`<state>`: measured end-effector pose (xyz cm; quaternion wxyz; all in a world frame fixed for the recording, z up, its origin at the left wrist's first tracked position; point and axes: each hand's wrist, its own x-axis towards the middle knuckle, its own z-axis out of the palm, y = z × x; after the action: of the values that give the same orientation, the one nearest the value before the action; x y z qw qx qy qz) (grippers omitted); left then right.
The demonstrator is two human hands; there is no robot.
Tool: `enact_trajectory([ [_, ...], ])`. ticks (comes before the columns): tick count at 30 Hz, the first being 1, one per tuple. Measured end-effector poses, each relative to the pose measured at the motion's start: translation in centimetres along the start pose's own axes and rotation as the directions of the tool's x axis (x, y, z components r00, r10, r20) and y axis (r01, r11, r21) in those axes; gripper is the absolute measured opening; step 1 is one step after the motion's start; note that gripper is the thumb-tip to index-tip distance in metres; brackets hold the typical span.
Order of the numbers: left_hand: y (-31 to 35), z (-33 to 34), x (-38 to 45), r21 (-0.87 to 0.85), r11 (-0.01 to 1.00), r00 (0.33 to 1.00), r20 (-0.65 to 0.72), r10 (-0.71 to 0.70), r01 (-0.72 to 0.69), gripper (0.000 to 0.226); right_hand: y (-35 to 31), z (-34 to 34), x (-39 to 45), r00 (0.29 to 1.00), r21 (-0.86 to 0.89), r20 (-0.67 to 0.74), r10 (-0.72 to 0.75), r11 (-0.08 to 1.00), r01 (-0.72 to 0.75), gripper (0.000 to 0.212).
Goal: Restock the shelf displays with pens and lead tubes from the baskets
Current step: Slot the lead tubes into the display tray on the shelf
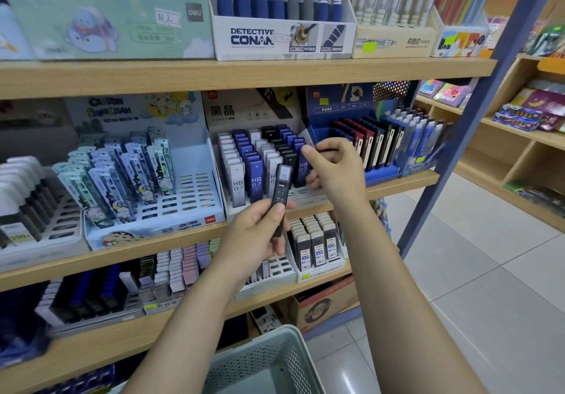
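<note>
My left hand (263, 234) grips a black lead tube (280, 192) upright, in front of the middle shelf. Behind it stands a white display box (250, 109) with rows of white, blue and black HB 0.7 lead tubes (255, 176). My right hand (334, 164) reaches into the right side of that display and pinches the top of a dark blue tube (302, 166) between thumb and fingers. A grey-green perforated basket (269, 363) sits low between my forearms; its inside is mostly out of view.
A cartoon lead-tube display (146, 179) stands to the left, a blue display (367, 149) with dark tubes to the right. Pen boxes (284, 36) fill the top shelf. More lead boxes (318, 244) sit on the lower shelf. A blue upright post (452, 161) edges the shelving; tiled floor lies to the right.
</note>
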<state>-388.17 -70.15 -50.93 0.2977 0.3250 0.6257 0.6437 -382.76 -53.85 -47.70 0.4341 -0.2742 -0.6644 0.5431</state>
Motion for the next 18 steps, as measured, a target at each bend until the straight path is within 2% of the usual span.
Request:
enact_trajectory([
  [2,0.1,-0.1,0.0,-0.042,0.999,1.0,0.0,0.009,-0.009,0.024,-0.6,-0.4,-0.4,0.998,-0.044,-0.049,-0.026,0.999,0.024,0.019],
  [3,0.1,-0.1,0.0,-0.061,0.998,1.0,0.001,0.018,-0.017,0.023,-0.9,-0.8,-0.8,0.999,-0.065,-0.025,-0.033,0.997,0.032,0.017],
  [4,0.1,-0.2,0.0,-0.085,0.996,1.0,0.006,0.026,-0.026,0.023,-1.4,-1.3,-1.2,0.999,-0.062,0.042,-0.028,0.998,0.031,0.018],
  [6,0.3,-0.2,-0.1,-0.142,0.989,0.999,0.033,0.035,-0.03,0.023,-2.1,-2.2,-2.1,0.961,0.029,0.277,0.011,0.999,-0.02,0.022],
  [8,0.6,0.0,-0.3,-0.189,0.982,0.997,0.076,0.027,-0.012,0.031,-2.4,-3.0,-2.9,0.85,0.141,0.526,0.027,0.983,-0.119,0.024],
  [10,0.9,0.3,-0.7,-0.22,0.976,0.995,0.097,0.018,0.004,0.035,-2.0,-3.6,-3.3,0.768,0.234,0.641,-0.012,0.955,-0.181,0.026],
  [14,1.2,0.4,-1.0,-0.246,0.969,0.998,0.055,0.001,0.012,0.024,-1.2,-4.2,-3.9,0.751,0.38,0.657,-0.057,0.886,-0.265,0.022],
  [18,1.2,0.5,-1.2,-0.135,0.991,1.0,-0.014,0.021,-0.023,0.015,-1.1,-3.6,-4.2,0.819,0.359,0.573,0.003,0.898,-0.255,0.018],
])
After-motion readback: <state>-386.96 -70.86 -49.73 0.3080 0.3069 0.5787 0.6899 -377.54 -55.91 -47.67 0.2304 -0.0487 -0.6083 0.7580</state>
